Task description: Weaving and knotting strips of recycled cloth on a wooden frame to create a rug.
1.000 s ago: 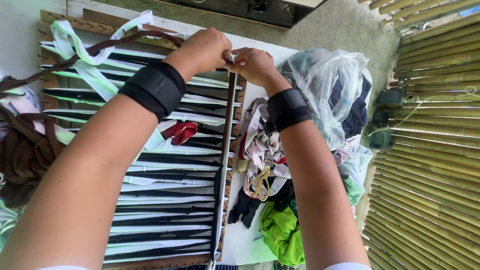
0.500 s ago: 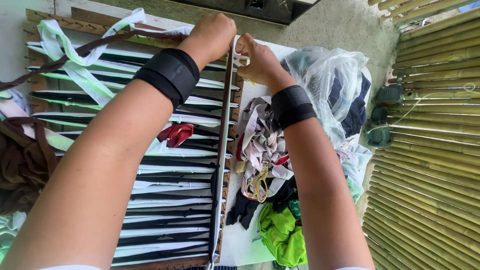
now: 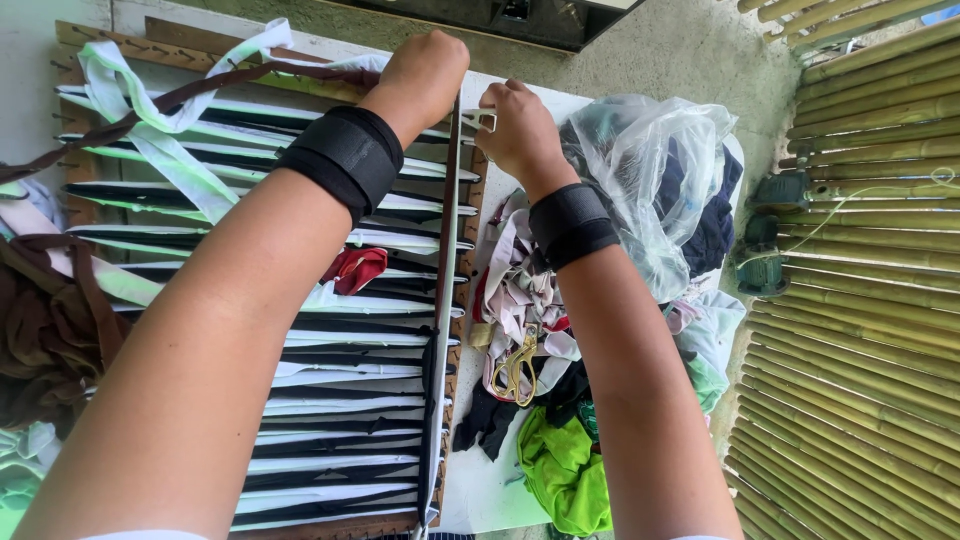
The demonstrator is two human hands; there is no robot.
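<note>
Two hands meet at the top centre: the left hand is fisted on a dark strip, the right hand pinches its end. Soft, light, limp cloth, best gripped at the ends, running down the loom.

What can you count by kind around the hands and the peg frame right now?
Hands: 2, left hand and right hand, both at the frame's top right edge
Black wristbands: 2, one on each wrist
Wooden peg frame strung with fabric strips: 1
Clear plastic bag of cloth: 1
Green cloth piece: 1
Scissors: 1
Total: 8
</note>
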